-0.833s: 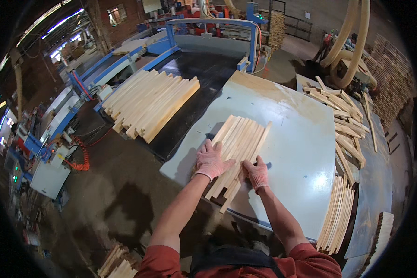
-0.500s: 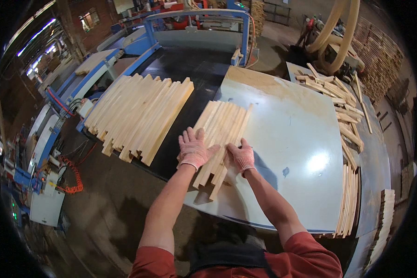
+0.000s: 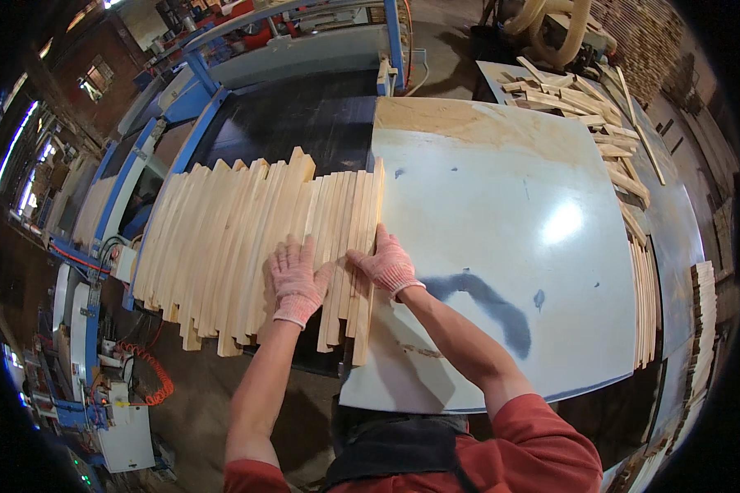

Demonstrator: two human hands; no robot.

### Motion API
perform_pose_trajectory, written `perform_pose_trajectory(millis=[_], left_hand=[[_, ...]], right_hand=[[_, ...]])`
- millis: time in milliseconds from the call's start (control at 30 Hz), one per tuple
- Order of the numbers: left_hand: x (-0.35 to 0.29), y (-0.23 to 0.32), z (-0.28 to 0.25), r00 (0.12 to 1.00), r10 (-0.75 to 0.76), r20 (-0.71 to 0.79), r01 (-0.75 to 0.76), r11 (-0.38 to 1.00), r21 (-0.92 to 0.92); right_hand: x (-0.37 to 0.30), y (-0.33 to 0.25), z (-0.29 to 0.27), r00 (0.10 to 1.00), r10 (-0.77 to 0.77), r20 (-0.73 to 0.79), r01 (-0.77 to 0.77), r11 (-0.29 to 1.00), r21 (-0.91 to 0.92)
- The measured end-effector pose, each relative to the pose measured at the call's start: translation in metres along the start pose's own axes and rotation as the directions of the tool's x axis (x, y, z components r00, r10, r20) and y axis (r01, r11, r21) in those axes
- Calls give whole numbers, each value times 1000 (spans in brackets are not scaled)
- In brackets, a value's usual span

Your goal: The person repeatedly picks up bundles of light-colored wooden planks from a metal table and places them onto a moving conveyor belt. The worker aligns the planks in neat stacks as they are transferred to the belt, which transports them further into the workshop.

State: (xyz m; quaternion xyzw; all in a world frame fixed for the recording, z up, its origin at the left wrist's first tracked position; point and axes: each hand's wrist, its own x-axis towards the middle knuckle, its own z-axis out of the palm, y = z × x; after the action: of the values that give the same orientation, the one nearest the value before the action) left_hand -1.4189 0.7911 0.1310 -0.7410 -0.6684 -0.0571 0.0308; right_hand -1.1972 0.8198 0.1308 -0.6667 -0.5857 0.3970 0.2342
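A pale, glossy surface point(image 3: 493, 197) spreads right of the hands, with a black bed point(image 3: 296, 115) beyond them and a blue frame point(image 3: 395, 37) farther ahead. Wooden strips point(image 3: 238, 238) lie side by side beneath the hands and leftward. The left hand point(image 3: 298, 281) rests flat, fingers spread; the right hand point(image 3: 386, 264) (thumb splayed, slightly apart from the left) touches the rightmost strips. Loose offcuts point(image 3: 575, 103) heap far rightward.

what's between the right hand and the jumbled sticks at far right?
Just pale, marked tabletop between right hand and jumbled sticks; shows in head view.
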Motion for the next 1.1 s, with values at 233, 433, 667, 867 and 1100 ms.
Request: perform_pose_trajectory(millis=[233, 433, 667, 867, 1100], left_hand=[[2, 1, -5, 959, 281, 47, -283, 959, 25], [3, 4, -7, 945, 328, -1, -328, 943, -64], [0, -15, -20, 916, 370, 155, -339, 921, -194], [-3, -46, -18, 886, 448, 117, -403, 871, -280], [-9, -240, -52, 935, 271, -229, -353, 776, -522]], right_hand=[[-3, -59, 1, 992, 3, -128, -35, 967, -252], [4, -47, -8, 977, 118, -178, -152, 969, -196], [-60, -32, -36, 888, 257, -380, -401, 838, -369], [-54, -48, 13, 825, -271, -495, -41, 846, -532], [-22, -15, 63, 921, 217, -324, -182, 974, 135]])
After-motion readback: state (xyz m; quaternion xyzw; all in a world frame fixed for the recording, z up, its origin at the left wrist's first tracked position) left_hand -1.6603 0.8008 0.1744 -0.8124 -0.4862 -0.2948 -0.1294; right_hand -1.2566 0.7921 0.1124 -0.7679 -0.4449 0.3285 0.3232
